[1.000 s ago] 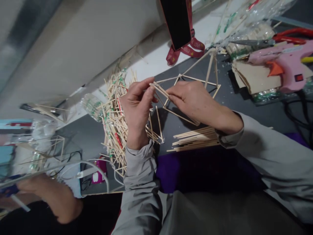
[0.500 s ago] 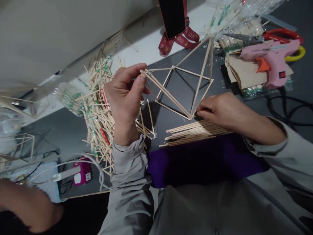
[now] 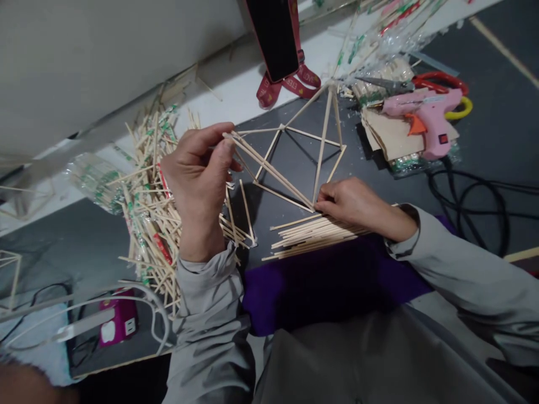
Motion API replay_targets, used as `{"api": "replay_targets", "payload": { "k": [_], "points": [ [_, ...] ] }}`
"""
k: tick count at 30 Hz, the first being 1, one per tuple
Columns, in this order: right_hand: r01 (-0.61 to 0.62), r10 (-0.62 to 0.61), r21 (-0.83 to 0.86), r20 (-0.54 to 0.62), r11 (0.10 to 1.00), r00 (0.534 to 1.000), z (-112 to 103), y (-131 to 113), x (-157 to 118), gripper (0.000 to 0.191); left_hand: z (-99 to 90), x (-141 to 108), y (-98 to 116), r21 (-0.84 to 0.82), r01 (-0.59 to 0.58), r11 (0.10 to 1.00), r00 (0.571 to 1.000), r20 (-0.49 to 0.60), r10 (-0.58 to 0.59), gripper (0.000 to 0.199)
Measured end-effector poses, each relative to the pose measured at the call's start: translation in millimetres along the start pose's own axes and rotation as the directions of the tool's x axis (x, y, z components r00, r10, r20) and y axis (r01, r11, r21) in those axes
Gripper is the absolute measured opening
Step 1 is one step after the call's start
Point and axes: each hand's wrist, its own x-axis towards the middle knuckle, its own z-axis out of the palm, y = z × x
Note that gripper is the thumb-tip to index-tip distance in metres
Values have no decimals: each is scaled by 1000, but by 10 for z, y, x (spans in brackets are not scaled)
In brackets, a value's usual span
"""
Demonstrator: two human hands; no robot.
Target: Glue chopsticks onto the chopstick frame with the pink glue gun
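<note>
A frame of thin wooden sticks stands on the dark table, its sticks joined at corners into triangles. My left hand pinches the frame's raised left corner between thumb and fingertips. At the frame's near corner, my right hand has its fingers pressed together on the joint. Just below that hand lies a row of loose sticks, partly under the wrist. Two sticks joined in a V rest beside my left wrist.
A heap of sticks and wrappers lies left. At the right are a pink glue gun, scissors and black cables. A phone is at the back. Another person's arm shows lower left.
The view has shifted, so most things appear further left and slightly lower. My right hand has drawn in closer to the near corner. My left hand keeps its pinch on the left corner.
</note>
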Motion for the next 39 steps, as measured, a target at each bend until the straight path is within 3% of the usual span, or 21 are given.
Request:
{"api": "replay_targets", "payload": {
  "k": [8, 17, 24, 32, 39],
  "points": [
    [26, -26, -1, 26, 1000, 999, 10, 46, 37, 29, 6, -20, 37, 18, 69, 997, 997, -22, -68, 23],
    [15, -13, -40, 53, 999, 999, 1, 34, 41, 31, 15, -46, 105, 84, 21, 996, 1000, -13, -20, 20],
    [-7, 12, -64, 80, 998, 997, 37, 43, 62, 29, 30, -55, 187, 49, 153, 987, 987, -57, -150, 11],
    [-42, 49, -76, 100, 996, 994, 33, 11, 67, 28, 16, -69, 227, 78, 108, 991, 994, -36, -105, 14],
    [-37, 38, -19, 99, 999, 994, 9, 2, 52, 26, -37, -29, 110, 96, 22, 995, 999, 26, -25, 18]
  ]
}}
